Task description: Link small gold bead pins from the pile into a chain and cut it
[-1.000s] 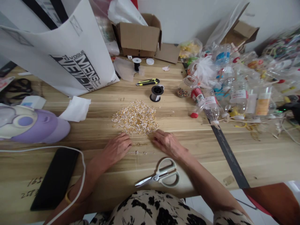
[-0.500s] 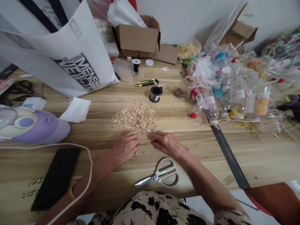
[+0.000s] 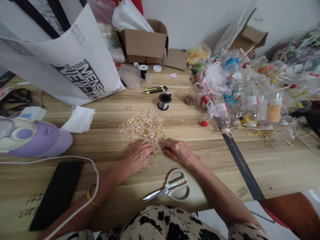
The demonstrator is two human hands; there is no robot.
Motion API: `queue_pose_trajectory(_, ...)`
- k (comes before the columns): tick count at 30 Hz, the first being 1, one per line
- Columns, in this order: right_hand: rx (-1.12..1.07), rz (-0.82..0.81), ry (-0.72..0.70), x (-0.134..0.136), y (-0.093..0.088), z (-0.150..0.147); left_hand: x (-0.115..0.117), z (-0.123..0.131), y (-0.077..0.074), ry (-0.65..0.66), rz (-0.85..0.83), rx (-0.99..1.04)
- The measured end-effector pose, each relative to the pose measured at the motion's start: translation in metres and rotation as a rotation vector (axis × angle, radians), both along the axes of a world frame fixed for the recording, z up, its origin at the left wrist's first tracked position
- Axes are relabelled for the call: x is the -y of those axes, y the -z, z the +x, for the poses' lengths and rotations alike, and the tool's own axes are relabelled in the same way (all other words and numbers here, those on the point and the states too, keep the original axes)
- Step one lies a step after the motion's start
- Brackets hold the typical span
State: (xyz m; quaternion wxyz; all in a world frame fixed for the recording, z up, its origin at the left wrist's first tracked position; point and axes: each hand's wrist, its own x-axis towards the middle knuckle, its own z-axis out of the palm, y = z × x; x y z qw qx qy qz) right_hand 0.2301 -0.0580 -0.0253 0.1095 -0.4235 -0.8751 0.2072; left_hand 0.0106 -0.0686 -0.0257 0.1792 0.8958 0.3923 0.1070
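A heap of small gold and silver beads (image 3: 143, 125) lies in the middle of the wooden table (image 3: 200, 150). My left hand (image 3: 138, 156) rests at the heap's near edge, fingers curled onto the beads. My right hand (image 3: 178, 151) lies beside it, fingers bent and pinched at the heap's right corner; what they hold is too small to see. A short beaded strand (image 3: 155, 164) lies on the table between and just below the hands. White-handled scissors (image 3: 172, 188) lie shut near the table's front edge.
A spool of clear thread (image 3: 163, 100), a yellow utility knife (image 3: 155, 89) and a black thread spool (image 3: 143, 70) lie behind the heap. Plastic bottles (image 3: 240, 100) crowd the right. A white bag (image 3: 70, 66), purple device (image 3: 32, 138), black phone (image 3: 56, 195), white cable (image 3: 75, 156) sit left.
My left hand has slid right and forward to the heap's edge, closing the gap to my right hand. The right hand has barely moved.
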Motion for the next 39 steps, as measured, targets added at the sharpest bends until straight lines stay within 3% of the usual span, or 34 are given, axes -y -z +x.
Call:
queue_pose_trajectory(5,-0.027,0.014,-0.002,0.002,0.002,-0.013,-0.002,0.0,0.001,-0.009,-0.021,0.019)
queue_pose_trajectory(12,0.119,0.096,0.014,0.003,0.001,-0.027,-0.006,0.0,-0.001,-0.069,-0.108,0.06)
queue_pose_trajectory(19,0.089,0.018,0.002,-0.005,0.0,-0.023,-0.01,0.002,0.0,-0.162,-0.149,0.153)
queue_pose_trajectory(29,-0.399,-0.092,-0.041,-0.018,0.007,-0.023,-0.011,0.004,0.003,-0.323,-0.2,0.32)
queue_pose_trajectory(39,-0.597,-0.135,0.047,-0.009,0.011,-0.028,-0.015,0.005,0.007,-0.324,-0.232,0.526)
